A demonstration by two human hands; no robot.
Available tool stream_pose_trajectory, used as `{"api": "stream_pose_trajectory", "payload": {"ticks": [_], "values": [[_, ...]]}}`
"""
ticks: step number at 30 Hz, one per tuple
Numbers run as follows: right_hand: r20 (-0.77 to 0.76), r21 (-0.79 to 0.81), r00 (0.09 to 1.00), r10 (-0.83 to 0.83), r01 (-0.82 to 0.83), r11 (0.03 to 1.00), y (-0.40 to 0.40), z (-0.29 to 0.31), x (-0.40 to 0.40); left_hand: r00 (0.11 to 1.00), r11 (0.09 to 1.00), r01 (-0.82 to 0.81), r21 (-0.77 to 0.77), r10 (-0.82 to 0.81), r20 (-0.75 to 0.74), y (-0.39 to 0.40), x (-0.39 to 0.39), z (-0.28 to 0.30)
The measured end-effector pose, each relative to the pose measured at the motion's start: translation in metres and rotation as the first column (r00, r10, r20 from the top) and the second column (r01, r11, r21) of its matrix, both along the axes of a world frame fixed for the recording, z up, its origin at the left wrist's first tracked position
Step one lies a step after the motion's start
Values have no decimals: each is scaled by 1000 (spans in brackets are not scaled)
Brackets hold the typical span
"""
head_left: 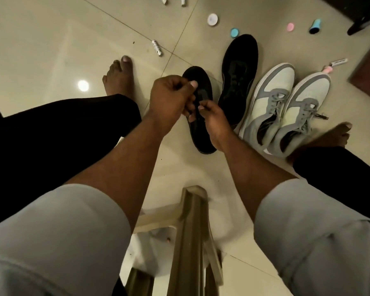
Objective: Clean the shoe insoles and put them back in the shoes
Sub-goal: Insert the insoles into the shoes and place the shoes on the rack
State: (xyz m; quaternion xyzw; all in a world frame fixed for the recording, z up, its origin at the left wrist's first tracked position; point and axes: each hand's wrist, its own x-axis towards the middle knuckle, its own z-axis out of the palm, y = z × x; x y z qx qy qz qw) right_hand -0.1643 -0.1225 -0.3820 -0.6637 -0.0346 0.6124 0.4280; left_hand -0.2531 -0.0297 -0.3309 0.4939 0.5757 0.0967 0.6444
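Your left hand (169, 97) and right hand (212, 116) both curl tight over the near black shoe (201, 129) on the floor (51, 39), pinching something dark (laces or tongue, can't tell). The other black shoe (237, 75) lies just beside it, then the grey pair (286, 103); no insole can be made out.

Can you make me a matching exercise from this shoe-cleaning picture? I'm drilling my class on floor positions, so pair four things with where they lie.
Things:
1. near black shoe
2. far black shoe
3. grey and pale green sneakers
4. white round lid

Places:
A. on the floor right of both black shoes, side by side
B. under the left hand and right hand
C. far from the person, beyond the blue round lid
D. between the near black shoe and the sneakers, set farther away

Pairs: 1-B, 2-D, 3-A, 4-C
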Motion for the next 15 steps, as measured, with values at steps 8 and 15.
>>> {"api": "stream_pose_trajectory", "payload": {"ticks": [8, 15], "values": [[85, -76, 996, -24, 30, 997, -22, -14, 6, 869, 807, -495, -322, 471, -153, -16, -5, -43], [536, -218, 811, 232, -133, 967, -75, -37, -9, 882, 639, -467, -611, 284, -376, -73, -12, -73]]}}
